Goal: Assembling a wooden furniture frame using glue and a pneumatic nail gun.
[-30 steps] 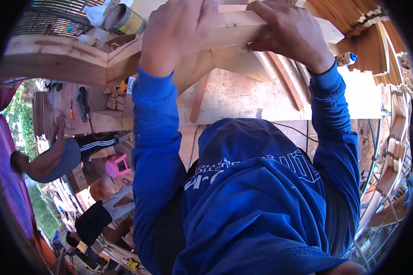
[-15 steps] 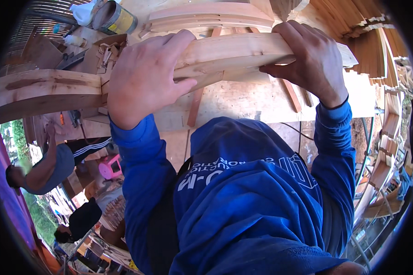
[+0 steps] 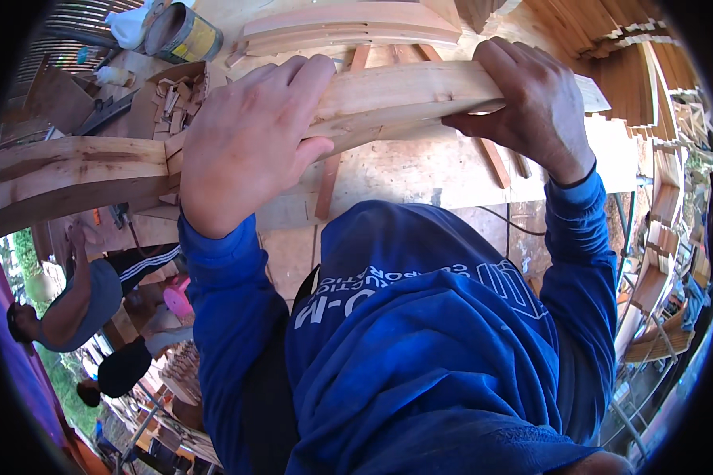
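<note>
A long, curved wooden beam (image 3: pixel 408 89) of pale wood spans the view in front of me, above the workbench (image 3: pixel 420 170). My left hand (image 3: pixel 253 138) is wrapped over its top edge, thumb on the near side. Farther right, my right hand (image 3: pixel 535 111) grips the same beam, fingers over the top and thumb underneath. A joint line shows in the wood left of my left hand, where the beam runs on to the left rim. The fingertips on the far side are hidden.
Curved wooden pieces (image 3: pixel 356 24) lie at the back of the bench. A can (image 3: pixel 184 33) and a box of wood scraps (image 3: pixel 174 99) stand at the back left. Stacked boards (image 3: pixel 626 87) are at the right. Two other people (image 3: pixel 83 297) are at the lower left.
The beam's left end has dipped slightly, and my left hand has moved a little down and left with it. My right hand keeps its grip. The whole view has shifted slightly.
</note>
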Action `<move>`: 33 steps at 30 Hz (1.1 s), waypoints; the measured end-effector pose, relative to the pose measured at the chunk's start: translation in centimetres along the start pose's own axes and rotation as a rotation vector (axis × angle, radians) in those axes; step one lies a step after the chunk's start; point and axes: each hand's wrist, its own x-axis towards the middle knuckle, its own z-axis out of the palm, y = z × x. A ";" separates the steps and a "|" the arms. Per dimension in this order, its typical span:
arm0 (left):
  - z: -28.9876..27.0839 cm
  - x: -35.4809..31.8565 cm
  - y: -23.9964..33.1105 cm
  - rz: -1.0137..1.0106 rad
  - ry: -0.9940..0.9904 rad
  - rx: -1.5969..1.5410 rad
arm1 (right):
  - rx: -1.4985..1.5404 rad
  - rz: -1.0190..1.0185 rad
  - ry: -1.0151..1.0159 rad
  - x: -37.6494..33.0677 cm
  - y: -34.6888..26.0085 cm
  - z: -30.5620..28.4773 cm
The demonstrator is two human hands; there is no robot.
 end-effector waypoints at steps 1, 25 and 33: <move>-0.1 0.0 0.2 0.030 0.001 -0.014 | -0.015 0.000 0.012 -0.1 0.0 -0.2; 2.0 9.7 5.6 -0.332 -0.111 -0.352 | -0.189 0.782 -0.055 -32.3 18.5 20.7; 1.0 10.5 6.1 -0.197 -0.131 -0.409 | -0.157 1.035 -0.393 -34.4 26.8 21.4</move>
